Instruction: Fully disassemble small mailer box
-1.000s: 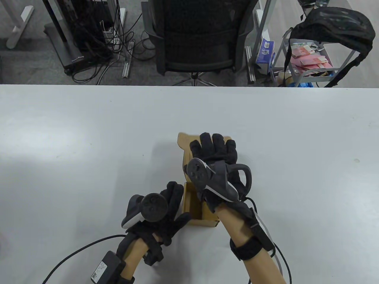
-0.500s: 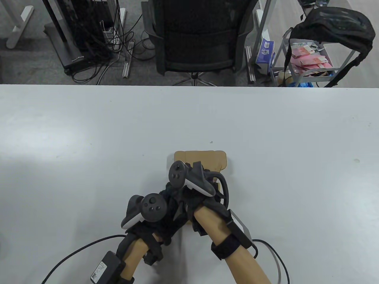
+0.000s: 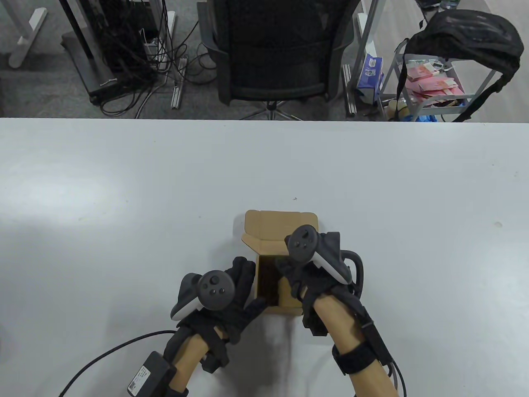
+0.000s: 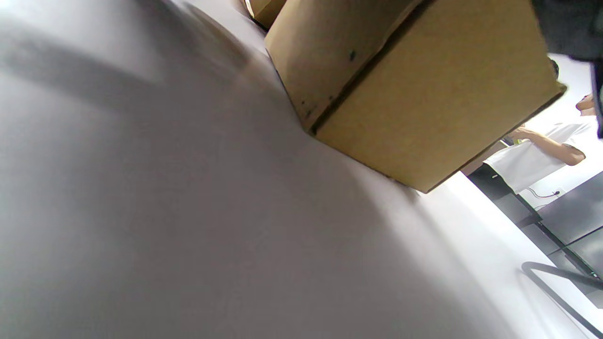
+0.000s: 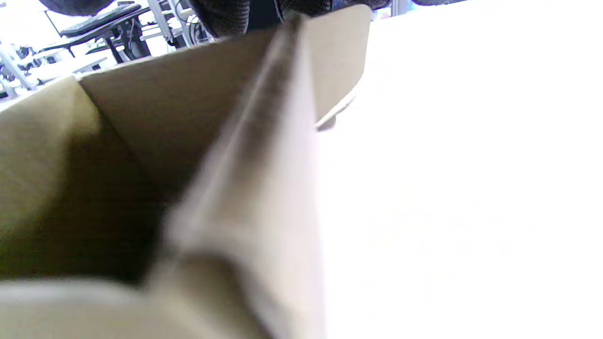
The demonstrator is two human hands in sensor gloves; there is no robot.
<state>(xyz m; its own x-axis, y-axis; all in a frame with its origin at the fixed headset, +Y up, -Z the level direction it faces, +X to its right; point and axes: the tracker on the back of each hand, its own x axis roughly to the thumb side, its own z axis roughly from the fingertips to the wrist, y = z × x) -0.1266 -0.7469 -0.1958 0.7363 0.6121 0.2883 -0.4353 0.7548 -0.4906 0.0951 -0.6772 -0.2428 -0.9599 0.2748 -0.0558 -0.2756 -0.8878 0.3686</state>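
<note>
The small brown mailer box (image 3: 289, 304) stands near the table's front edge. Its lid (image 3: 281, 227) is folded open and lies back, with a side flap (image 3: 251, 242) sticking out at the left. My left hand (image 3: 248, 285) rests with straight fingers against the box's left outer wall and its thumb at the front left corner. That wall fills the left wrist view (image 4: 424, 94). My right hand (image 3: 289, 273) grips the box's right wall, with fingers (image 3: 285, 264) curled over the rim into the box. The right wrist view shows the wall's edge (image 5: 264, 165) with my fingertips (image 5: 226, 14) over it.
The white table (image 3: 124, 186) stretches wide on all sides of the box. A black cable (image 3: 103, 351) runs from my left forearm across the front left. An office chair (image 3: 272, 49) and a cart with a black bag (image 3: 463, 37) stand beyond the far edge.
My right hand pressed the lid back a second ago, crossed towards the left hand, then moved onto the box's right wall. The lid now lies open. The left hand stayed put.
</note>
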